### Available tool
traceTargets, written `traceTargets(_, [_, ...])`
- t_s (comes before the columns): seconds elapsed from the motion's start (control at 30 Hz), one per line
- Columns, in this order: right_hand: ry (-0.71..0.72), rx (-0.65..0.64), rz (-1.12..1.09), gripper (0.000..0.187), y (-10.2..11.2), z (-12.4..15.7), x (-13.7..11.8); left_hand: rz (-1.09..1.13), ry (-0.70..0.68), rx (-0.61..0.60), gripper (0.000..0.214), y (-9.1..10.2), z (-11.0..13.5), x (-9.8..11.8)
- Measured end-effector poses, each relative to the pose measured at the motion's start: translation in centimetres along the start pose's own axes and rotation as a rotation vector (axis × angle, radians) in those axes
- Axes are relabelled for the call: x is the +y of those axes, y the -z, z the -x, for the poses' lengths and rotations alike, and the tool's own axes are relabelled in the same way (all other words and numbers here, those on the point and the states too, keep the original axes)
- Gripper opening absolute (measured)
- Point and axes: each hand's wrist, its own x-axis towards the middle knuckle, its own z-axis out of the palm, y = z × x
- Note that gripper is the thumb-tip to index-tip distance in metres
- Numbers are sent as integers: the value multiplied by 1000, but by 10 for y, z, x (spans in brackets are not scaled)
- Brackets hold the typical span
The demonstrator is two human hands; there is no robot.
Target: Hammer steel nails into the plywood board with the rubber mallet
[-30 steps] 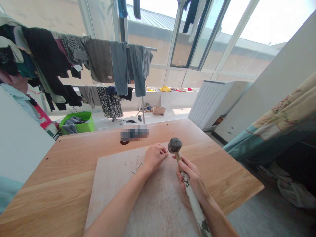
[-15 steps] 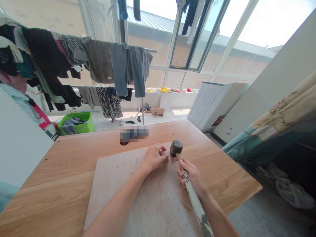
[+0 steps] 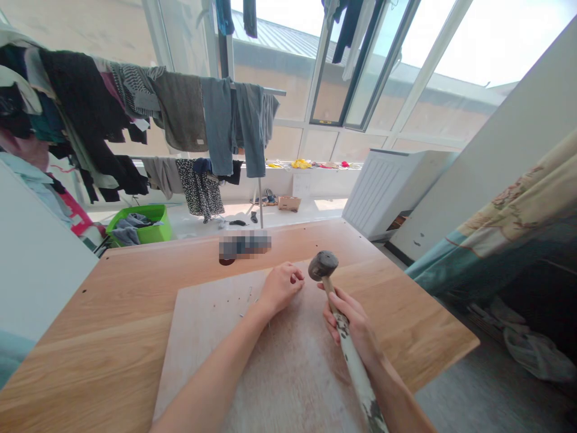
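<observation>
My right hand (image 3: 350,317) is wrapped round the pale, paint-worn handle of a mallet (image 3: 358,367). Its dark head is raised just right of my left hand (image 3: 280,287). That left hand rests near the far edge of a pale wooden board (image 3: 207,343), with thumb and fingers curled together in a pinch. What the pinch holds, if anything, is too small to make out. A few thin nails (image 3: 249,293) lie on the board left of the left hand, among several small dark dots.
Under the board is a wooden table (image 3: 112,325), with a blurred-out object (image 3: 244,245) at its far side. Beyond stand a green basket (image 3: 166,225) of clothes, a laundry-hung drying rack (image 3: 274,92) and a white cabinet (image 3: 376,186). A curtain (image 3: 505,234) hangs at right.
The mallet head has lifted slightly and tilted back. The left hand's fingers have drawn closer together and slightly left, away from the mallet.
</observation>
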Motion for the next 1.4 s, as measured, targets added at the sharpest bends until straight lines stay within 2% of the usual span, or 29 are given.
traceTargets(0.2, [1,-61,42,55,-2,4,2,-22,-14,0,12,0,0,-1])
traceTargets(0.6, [-46,-50,91,59,-3,4,0,-31,-14,-8,17,0,0,-2])
traceTargets(0.83, [-26,17,24,60,-1,2,-1,-15,4,-6,12,-2,-1,-3])
traceTargets(1.07, [-26,38,12,62,2,-1,3,-96,28,-14,30,2,-1,0])
traceTargets(1.4, [35,-27,9,59,-1,2,1,4,1,-20,12,-1,-2,-3])
